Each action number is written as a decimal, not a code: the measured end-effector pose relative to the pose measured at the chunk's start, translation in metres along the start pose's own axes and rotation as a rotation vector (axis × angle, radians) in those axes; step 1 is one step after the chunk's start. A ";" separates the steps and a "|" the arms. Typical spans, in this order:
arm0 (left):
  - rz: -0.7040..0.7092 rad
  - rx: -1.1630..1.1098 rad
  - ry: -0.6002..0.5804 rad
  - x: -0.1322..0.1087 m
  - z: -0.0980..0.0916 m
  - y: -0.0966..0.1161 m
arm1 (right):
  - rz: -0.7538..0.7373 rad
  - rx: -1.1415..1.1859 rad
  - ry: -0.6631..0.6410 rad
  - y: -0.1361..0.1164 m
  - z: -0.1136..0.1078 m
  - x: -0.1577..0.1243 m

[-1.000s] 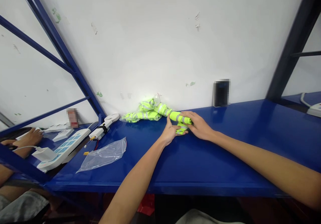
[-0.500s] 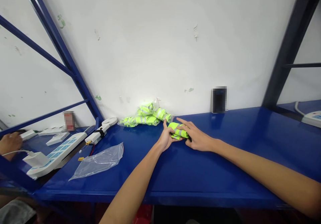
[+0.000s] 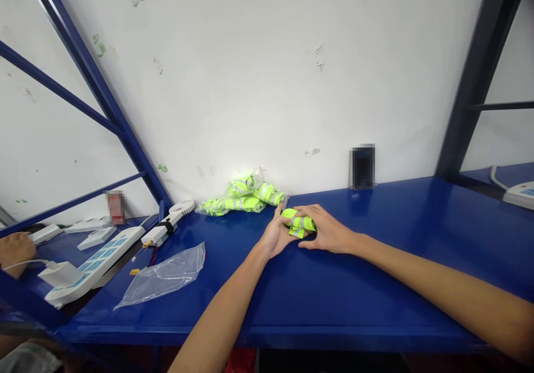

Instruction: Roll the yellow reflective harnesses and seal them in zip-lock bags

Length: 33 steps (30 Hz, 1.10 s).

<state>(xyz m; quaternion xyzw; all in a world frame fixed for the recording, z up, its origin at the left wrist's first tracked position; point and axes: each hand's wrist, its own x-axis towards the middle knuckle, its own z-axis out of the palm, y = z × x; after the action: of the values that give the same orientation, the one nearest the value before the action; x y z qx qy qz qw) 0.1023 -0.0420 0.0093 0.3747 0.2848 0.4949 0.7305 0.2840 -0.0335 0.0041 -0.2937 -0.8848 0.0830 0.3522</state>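
A neon-yellow reflective vest (image 3: pixel 301 222), rolled into a small bundle with silvery bands, is between my two hands above the blue table. My left hand (image 3: pixel 276 237) grips the bundle from the left, its fingers partly under it. From the right, my right hand (image 3: pixel 327 229) curls around the other end, fingers over the top and thumb below. Just behind, against the wall, lies a pile of more neon-yellow rolled vests (image 3: pixel 242 196) in clear plastic. A flat transparent plastic bag (image 3: pixel 167 273) rests on the table to the left.
On the left are a white handheld fan (image 3: pixel 177 214) with wires, a white power strip (image 3: pixel 95 264) and a plugged-in charger (image 3: pixel 62 274). Another person's hand (image 3: pixel 17 250) is at the far left. A dark blurred object (image 3: pixel 362 167) leans on the wall. Blue metal posts flank the table (image 3: pixel 354 300).
My right hand's fingers have closed in around the bundle, the raised index finger now lowered over it. The bundle has turned slightly between my hands. The view has shifted a little.
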 end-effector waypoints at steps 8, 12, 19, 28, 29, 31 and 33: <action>0.082 -0.009 -0.033 0.001 0.009 0.002 | 0.011 0.012 0.046 0.007 -0.008 0.003; 0.113 0.009 -0.034 -0.004 0.015 0.006 | 0.110 0.077 0.135 -0.001 -0.017 0.009; 0.137 -0.027 -0.028 -0.006 0.021 0.006 | 0.135 0.043 0.106 -0.004 -0.021 0.009; 0.086 -0.026 0.028 -0.008 0.011 0.008 | 0.062 0.023 0.087 -0.003 0.001 0.007; 0.091 -0.026 0.025 -0.009 0.011 0.008 | 0.055 0.023 0.103 -0.003 0.001 0.007; 0.069 -0.033 0.000 -0.009 0.011 0.007 | 0.060 0.017 0.125 -0.004 -0.001 0.007; 0.024 -0.038 -0.031 -0.009 0.012 0.006 | 0.050 -0.010 0.131 -0.007 -0.005 0.007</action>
<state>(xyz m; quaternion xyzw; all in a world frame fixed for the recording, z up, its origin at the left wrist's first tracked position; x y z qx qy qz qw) 0.1053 -0.0516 0.0212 0.3717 0.2597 0.5030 0.7358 0.2803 -0.0352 0.0138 -0.3221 -0.8526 0.0680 0.4057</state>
